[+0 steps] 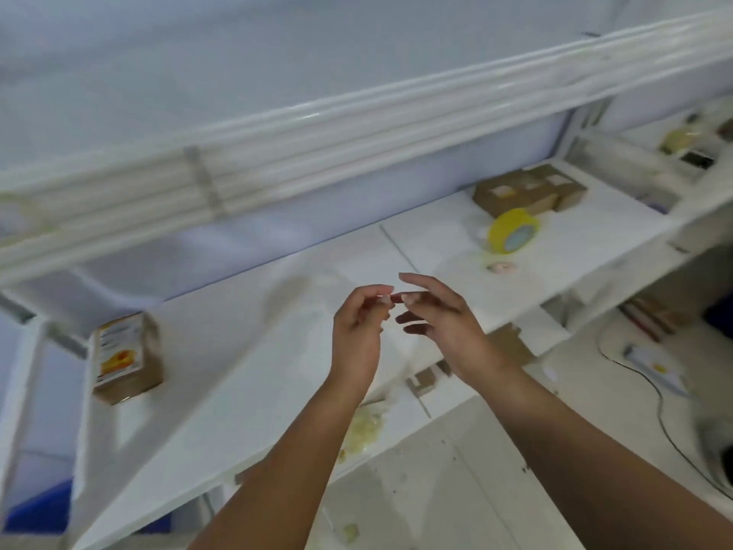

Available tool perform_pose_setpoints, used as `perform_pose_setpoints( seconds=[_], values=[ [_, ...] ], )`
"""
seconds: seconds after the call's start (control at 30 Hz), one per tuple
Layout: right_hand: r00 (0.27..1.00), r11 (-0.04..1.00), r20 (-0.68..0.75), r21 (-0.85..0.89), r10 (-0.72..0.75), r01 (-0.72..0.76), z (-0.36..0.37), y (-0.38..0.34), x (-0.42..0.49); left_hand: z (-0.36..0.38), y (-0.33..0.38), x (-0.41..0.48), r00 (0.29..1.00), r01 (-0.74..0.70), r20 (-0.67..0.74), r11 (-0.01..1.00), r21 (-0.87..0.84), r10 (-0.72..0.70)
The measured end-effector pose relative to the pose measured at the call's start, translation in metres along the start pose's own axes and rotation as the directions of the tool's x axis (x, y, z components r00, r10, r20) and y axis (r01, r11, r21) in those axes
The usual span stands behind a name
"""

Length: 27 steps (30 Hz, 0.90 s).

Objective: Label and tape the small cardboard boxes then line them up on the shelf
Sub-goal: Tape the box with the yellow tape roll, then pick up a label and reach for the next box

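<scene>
Your left hand [357, 331] and right hand [444, 323] meet fingertip to fingertip, and whether they pinch anything cannot be told; the tape roll [513, 232] and boxes [527, 188] lie beyond, nearer your right hand.

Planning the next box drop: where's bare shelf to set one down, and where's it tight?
Bare: the shelf from the orange-labelled box at left across to the yellow tape roll, back to the wall. Tight: the right end, where the cardboard boxes, the tape roll and a small pale disc cluster.
</scene>
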State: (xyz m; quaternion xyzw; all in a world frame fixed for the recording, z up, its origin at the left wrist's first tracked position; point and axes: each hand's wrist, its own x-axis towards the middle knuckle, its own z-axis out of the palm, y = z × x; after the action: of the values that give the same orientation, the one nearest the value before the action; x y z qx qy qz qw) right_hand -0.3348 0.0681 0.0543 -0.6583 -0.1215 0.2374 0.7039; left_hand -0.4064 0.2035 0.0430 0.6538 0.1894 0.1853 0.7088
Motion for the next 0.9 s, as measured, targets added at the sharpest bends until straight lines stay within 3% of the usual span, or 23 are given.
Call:
perform_pose_setpoints(
  seconds=[0.4, 0.9],
  values=[
    [0.981, 1.0, -0.195, -0.011, -0.014, 0.012, -0.219, -0.046, -0.005, 0.222, -0.005, 0.014, 0.993, 0.054, 0.109, 0.999, -0.004, -0.053],
    [0.969, 0.997, -0.236, -0.024, 0.071, -0.079, -0.323, -0.052, 0.089, 0.326, -0.021, 0.122, 0.976, 0.134, 0.167, 0.989, 0.057, -0.142]
  ],
)
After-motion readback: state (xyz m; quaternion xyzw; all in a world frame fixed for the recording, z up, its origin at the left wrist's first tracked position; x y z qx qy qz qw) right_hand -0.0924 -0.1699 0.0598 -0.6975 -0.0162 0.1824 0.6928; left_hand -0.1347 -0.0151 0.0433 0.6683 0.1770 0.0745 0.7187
